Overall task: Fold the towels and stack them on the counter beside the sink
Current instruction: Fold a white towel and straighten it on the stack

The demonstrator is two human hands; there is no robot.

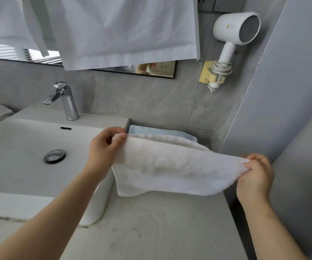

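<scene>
A small grey-tiled bathroom corner in soft, even light
A white sink (10, 147) sits on a pale marbled counter (151, 231), its chrome tap (68, 103) standing at the back rim and a round chrome drain plug (54, 156) in the bowl. Behind it the grey stone-look wall (142, 102) carries a dark-framed mirror (157, 70). To the right a white hair dryer (234, 29) hangs on that wall, its coiled cord looped over a yellow holder (205, 72), just before the corner where a plain grey side wall (292, 91) comes forward
</scene>
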